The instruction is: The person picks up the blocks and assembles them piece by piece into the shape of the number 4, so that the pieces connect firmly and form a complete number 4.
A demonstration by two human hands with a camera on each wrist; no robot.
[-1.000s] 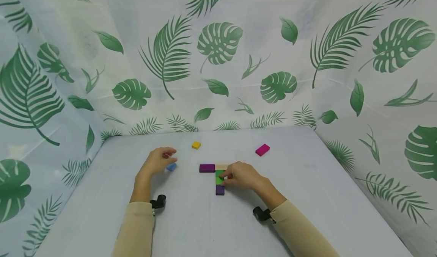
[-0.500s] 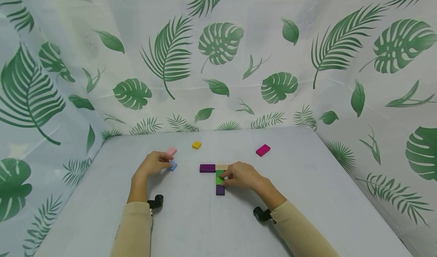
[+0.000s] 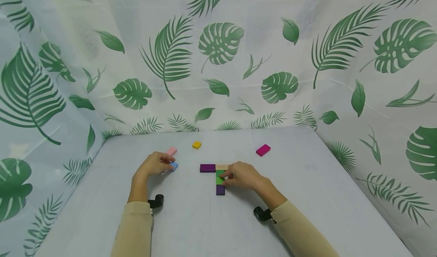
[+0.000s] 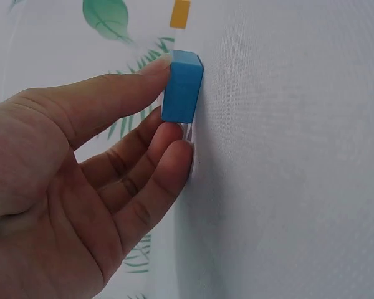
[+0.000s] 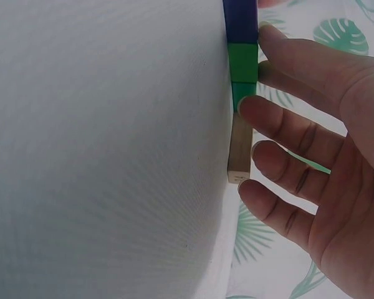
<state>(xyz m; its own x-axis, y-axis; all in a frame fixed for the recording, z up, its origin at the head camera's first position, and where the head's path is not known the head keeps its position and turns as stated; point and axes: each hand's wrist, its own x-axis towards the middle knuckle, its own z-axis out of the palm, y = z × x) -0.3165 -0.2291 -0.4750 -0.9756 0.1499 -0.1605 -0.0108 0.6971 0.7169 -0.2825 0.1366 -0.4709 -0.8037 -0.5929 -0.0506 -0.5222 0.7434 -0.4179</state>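
My left hand [image 3: 156, 163] pinches a small blue block [image 3: 174, 166] on the left of the table. In the left wrist view the thumb presses one side of the blue block [image 4: 183, 90]; the index finger is largely hidden, the other fingers loosely bent below. My right hand [image 3: 244, 175] reaches over a joined figure of blocks, its fingertips touching or just above the green blocks [image 3: 219, 177]. A dark purple block [image 3: 220, 190] is at their near end and a plain wooden block [image 3: 221, 166] at the far end, partly covered by the hand. A purple block [image 3: 207, 168] adjoins on the left.
A pink block [image 3: 172, 150] lies just beyond the left hand. Farther back are a yellow block [image 3: 196, 145] and a magenta block [image 3: 263, 150]. Leaf-patterned cloth [image 3: 239, 116] hangs behind the white table [image 3: 191, 219] and along both sides.
My left hand has drawn back slightly and taken the blue block between thumb and finger, uncovering the pink block. The right hand stays where it was.
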